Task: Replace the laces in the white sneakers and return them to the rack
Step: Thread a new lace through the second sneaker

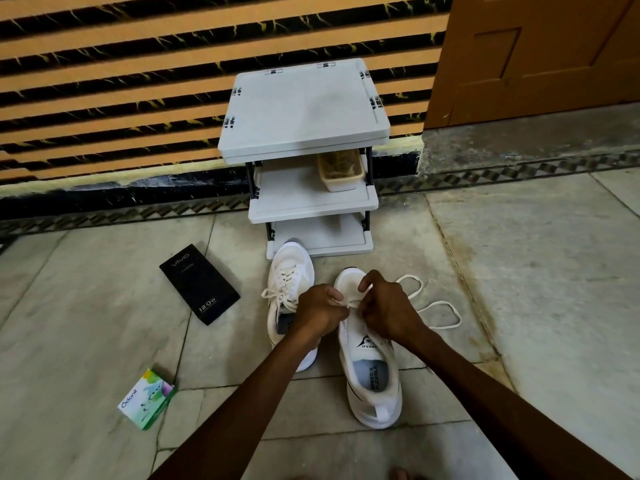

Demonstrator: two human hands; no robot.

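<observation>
While two white sneakers point(290, 271) point(375, 396) stand before one rack point(304, 109), both hands point(318, 310) point(385, 310) pinch one lace point(350, 304).

Beneath the left hand point(320, 313) and right hand point(386, 311), the sneaker point(372, 386) is white, with a black logo on its tongue and a grey-blue insole. The lace point(446, 327) they pinch is cream. Left of the left hand, the second sneaker point(291, 268) is also white. Farther left lie a black box point(199, 284) with pale lettering and a green-and-white box point(147, 400). Beyond the hands are a grey rack point(304, 109), a beige tub point(341, 171), a wall point(121, 81) striped orange and black with yellow veins, and a brown door point(536, 64).
</observation>
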